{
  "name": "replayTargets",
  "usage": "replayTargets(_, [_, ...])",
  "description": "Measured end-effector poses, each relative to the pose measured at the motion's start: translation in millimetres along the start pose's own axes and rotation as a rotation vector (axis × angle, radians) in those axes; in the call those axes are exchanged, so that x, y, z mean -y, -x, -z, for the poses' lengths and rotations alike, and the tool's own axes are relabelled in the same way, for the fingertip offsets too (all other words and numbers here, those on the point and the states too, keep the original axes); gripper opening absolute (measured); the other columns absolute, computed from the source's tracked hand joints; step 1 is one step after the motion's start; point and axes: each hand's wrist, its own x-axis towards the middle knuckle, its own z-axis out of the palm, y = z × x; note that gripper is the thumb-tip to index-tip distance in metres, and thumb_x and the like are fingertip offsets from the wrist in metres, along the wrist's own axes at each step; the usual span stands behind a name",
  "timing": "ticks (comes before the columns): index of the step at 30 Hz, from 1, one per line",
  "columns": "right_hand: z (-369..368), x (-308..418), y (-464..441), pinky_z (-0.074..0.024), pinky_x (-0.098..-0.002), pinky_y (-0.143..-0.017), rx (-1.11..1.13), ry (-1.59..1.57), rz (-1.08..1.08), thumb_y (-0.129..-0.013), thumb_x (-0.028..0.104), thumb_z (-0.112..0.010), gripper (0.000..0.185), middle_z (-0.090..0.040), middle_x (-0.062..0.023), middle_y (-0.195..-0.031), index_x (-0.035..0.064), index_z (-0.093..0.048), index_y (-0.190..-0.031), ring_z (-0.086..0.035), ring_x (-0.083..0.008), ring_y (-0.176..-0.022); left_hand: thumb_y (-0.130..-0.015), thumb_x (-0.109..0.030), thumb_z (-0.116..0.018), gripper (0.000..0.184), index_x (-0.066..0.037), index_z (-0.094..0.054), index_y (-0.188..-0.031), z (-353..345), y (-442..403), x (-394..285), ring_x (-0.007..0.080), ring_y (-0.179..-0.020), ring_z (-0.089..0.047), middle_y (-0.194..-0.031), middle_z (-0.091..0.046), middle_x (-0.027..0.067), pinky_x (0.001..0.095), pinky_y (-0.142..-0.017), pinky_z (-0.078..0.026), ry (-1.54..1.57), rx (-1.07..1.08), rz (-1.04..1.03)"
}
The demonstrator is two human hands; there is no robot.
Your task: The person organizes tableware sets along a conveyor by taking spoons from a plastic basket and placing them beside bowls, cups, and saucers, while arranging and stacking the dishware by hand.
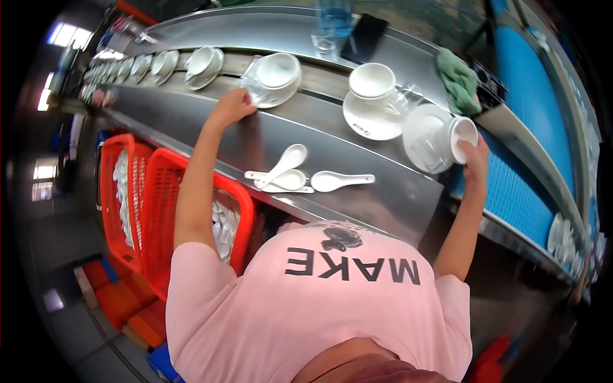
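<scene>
My left hand reaches to the conveyor, its fingers pinched at the near edge of a white plate. On that plate are a small white bowl and what looks like a clear glass. My right hand grips another small white bowl, tipped on its side over a plate at the conveyor's right end. Between my hands, a third plate carries a bowl and a clear glass. Several white spoons lie on the steel ledge in front of me.
More plate-and-bowl sets line the conveyor to the left. Red baskets holding white pieces stand at my left. Behind the conveyor are a dark phone, a blue-tinted container and a green cloth. A blue belt runs along the right.
</scene>
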Motion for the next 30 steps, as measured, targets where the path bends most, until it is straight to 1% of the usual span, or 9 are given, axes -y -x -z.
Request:
replayTargets(5, [-26,6,2,-0.0455,-0.0287,-0.076,0.071,0.012,-0.065,-0.064,0.001,-0.057,0.046,-0.059,-0.0109,-0.098,-0.0029,-0.052,-0.109,-0.058,-0.0196,-0.087,-0.068,-0.014,-0.06,0.016,-0.002,-0.058,-0.079,-11,-18,28,0.0325,-0.078,-0.056,-0.08,-0.059,0.017,0.0377,-0.072,-0.044,0.234,-0.268,-0.115])
replayTargets(8, [-25,7,4,-0.0454,-0.0287,-0.075,0.102,-0.005,-0.048,-0.065,0.001,-0.056,0.046,-0.059,-0.011,-0.099,-0.0031,-0.051,-0.11,-0.058,-0.0196,-0.087,-0.071,-0.013,-0.06,0.014,-0.002,-0.059,-0.08,-8,-7,14,0.0314,-0.079,-0.057,-0.082,-0.059,0.0151,0.0366,-0.07,-0.045,-0.076,-0.503,-0.024])
replayTargets(9, [-27,10,7,-0.0454,-0.0284,-0.075,0.081,0.007,-0.052,-0.065,0.001,-0.056,0.045,-0.058,-0.0109,-0.098,-0.0036,-0.051,-0.109,-0.058,-0.0194,-0.086,-0.073,-0.014,-0.06,0.013,-0.004,-0.059,-0.082,-1,-2,-6,0.0293,-0.077,-0.057,-0.08,-0.059,0.0129,0.0358,-0.069,-0.044,-0.055,-0.481,0.022])
replayTargets(13, [-37,11,5,-0.0451,-0.0276,-0.074,0.13,0.02,-0.056,-0.067,0.001,-0.053,0.043,-0.058,-0.0112,-0.096,-0.0043,-0.051,-0.109,-0.057,-0.0186,-0.084,-0.072,-0.011,-0.06,0.013,-0.001,-0.057,-0.08,-6,11,-79,0.0241,-0.063,-0.055,-0.069,-0.057,0.0106,0.0329,-0.06,-0.044,0.296,-0.27,-0.273])
replayTargets(16, [-49,15,6,-0.0443,-0.0273,-0.075,0.145,0.028,-0.109,-0.068,0.001,-0.052,0.043,-0.058,-0.0117,-0.097,-0.0045,-0.05,-0.11,-0.056,-0.0185,-0.086,-0.07,-0.012,-0.061,0.015,-0.001,-0.057,-0.078,-15,24,-97,0.0234,-0.06,-0.054,-0.068,-0.057,0.0106,0.0314,-0.058,-0.043,-0.016,0.053,-0.377])
replayTargets(19, [-55,21,12,-0.0424,-0.0276,-0.079,0.182,0.042,-0.098,-0.07,0.002,-0.05,0.044,-0.057,-0.0119,-0.101,-0.0045,-0.048,-0.113,-0.055,-0.0184,-0.09,-0.069,-0.013,-0.061,0.016,0.0,-0.055,-0.076,-12,48,-99,0.0234,-0.059,-0.052,-0.065,-0.056,0.0103,0.0302,-0.057,-0.042,-0.014,0.404,-0.261])
replayTargets(22, [-63,24,17,-0.0409,-0.0279,-0.082,0.194,0.059,-0.105,-0.072,0.005,-0.051,0.044,-0.056,-0.0113,-0.104,-0.0037,-0.048,-0.114,-0.054,-0.018,-0.092,-0.068,-0.011,-0.062,0.015,0.0,-0.054,-0.075,-20,54,-84,0.0226,-0.06,-0.053,-0.064,-0.055,0.0115,0.0301,-0.059,-0.043,0.169,0.381,-0.254])
replayTargets(24, [-74,28,21,-0.0403,-0.028,-0.082,0.198,0.101,-0.098,-0.073,0.007,-0.051,0.043,-0.056,-0.0109,-0.103,-0.0031,-0.048,-0.115,-0.053,-0.0176,-0.093,-0.068,-0.003,-0.056,0.013,0.001,-0.053,-0.08,-20,50,-71,0.0159,-0.062,-0.053,-0.066,-0.056,0.0082,0.026,-0.06,-0.044,0.323,0.331,-0.145])
replayTargets(30, [-101,34,28,-0.0386,-0.0286,-0.082,0.31,0.258,0.023,-0.085,0.031,-0.051,0.049,-0.054,-0.0114,-0.107,0.0018,-0.041,-0.124,-0.049,-0.017,-0.096,-0.067,0.004,-0.045,0.035,-0.001,-0.051,-0.101,-11,29,-49,0.0094,-0.057,-0.052,-0.072,-0.055,0.0042,0.0224,-0.051,-0.042,0.716,-0.002,0.23])
